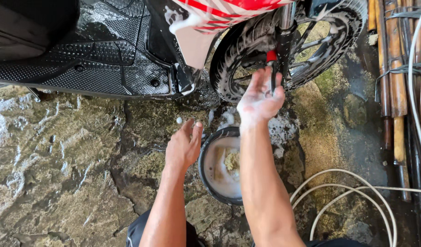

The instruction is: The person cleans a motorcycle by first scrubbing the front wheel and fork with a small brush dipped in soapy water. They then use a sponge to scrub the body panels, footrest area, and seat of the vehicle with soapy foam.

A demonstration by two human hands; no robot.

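Observation:
My right hand (260, 97) is raised, palm up and covered in white foam, fingers apart, just in front of the scooter's front wheel (238, 50) and fork (283, 41). It holds nothing. My left hand (184, 145) hangs open, fingers together, beside the left rim of a dark bowl (204, 167) on the ground. The bowl holds soapy water and a yellowish sponge (232, 161). My right forearm crosses over the bowl's right half.
A black scooter footboard (91, 50) and red-and-white body panel (210, 18) fill the top. Wet, mossy stone ground (73, 160) lies below. A white hose (352, 192) loops at the right, beside upright bamboo poles (393, 77). Foam lies under the wheel.

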